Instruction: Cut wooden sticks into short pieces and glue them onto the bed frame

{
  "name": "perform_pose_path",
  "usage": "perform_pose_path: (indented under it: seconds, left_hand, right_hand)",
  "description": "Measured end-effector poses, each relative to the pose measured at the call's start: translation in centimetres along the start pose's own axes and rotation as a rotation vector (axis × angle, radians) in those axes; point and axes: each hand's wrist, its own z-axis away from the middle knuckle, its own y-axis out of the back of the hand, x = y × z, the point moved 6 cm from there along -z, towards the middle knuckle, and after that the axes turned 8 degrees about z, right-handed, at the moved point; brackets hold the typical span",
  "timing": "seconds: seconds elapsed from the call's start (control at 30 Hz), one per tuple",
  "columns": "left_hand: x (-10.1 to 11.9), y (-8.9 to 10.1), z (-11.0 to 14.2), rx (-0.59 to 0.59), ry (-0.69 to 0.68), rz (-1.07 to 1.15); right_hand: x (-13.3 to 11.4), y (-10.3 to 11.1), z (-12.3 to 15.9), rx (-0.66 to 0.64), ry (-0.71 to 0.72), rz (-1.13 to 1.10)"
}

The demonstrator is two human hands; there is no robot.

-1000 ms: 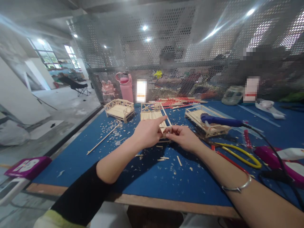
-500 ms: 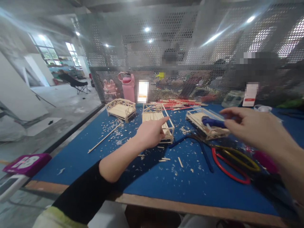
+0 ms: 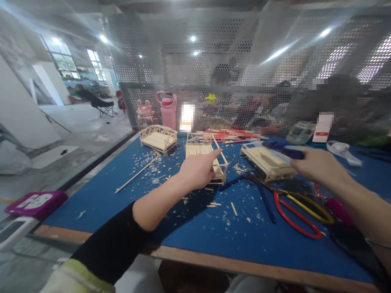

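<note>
My left hand (image 3: 198, 171) rests on the front corner of the middle stick-built model bed (image 3: 198, 149), fingers curled and the index finger stretched along its rail. My right hand (image 3: 317, 167), blurred by motion, is closed round the handle end of a blue corded tool (image 3: 279, 147). It holds the tool just above the right-hand stick model (image 3: 265, 162). A third stick model (image 3: 159, 139) stands further left on the blue table mat (image 3: 189, 228).
Red- and yellow-handled cutters (image 3: 295, 215) lie to the right of centre. A long thin stick (image 3: 137, 175), wood chips, a pile of red sticks (image 3: 232, 133), a pink bottle (image 3: 169, 110) and a purple box (image 3: 36, 203) are around. A perforated screen with people behind it backs the table.
My right hand left the middle model, swung right and closed on the blue tool, lifting it off the right model. My left hand stayed on the middle model.
</note>
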Motion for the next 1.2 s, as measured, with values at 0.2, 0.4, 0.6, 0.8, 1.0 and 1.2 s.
perform_pose_path:
  seconds: [0.2, 0.4, 0.6, 0.8, 1.0, 1.2]
  left_hand:
    - [0.1, 0.1, 0.1, 0.001, -0.012, 0.003]
    - [0.1, 0.2, 0.0, 0.005, -0.004, -0.012]
    - [0.1, -0.1, -0.2, -0.005, 0.001, -0.01]
    - [0.1, -0.1, -0.2, -0.003, -0.004, -0.005]
    - [0.1, -0.1, 0.0, -0.023, 0.002, 0.013]
    - [0.1, 0.0, -0.2, -0.03, 0.014, 0.02]
  right_hand:
    - [-0.5, -0.1, 5.1, -0.107, -0.019, -0.697]
    - [-3.3, -2.1, 9.9, -0.178, 0.103, -0.676]
    - [-6.4, -1.6, 9.9, -0.051, 0.261, -0.586]
    - [-6.5, -1.7, 9.9, 0.043, 0.228, -0.56]
    - [-6.8, -1.3, 9.9, 0.072, 0.234, -0.525]
    - [-7.0, -1.4, 10.0, 0.068, 0.247, -0.533]
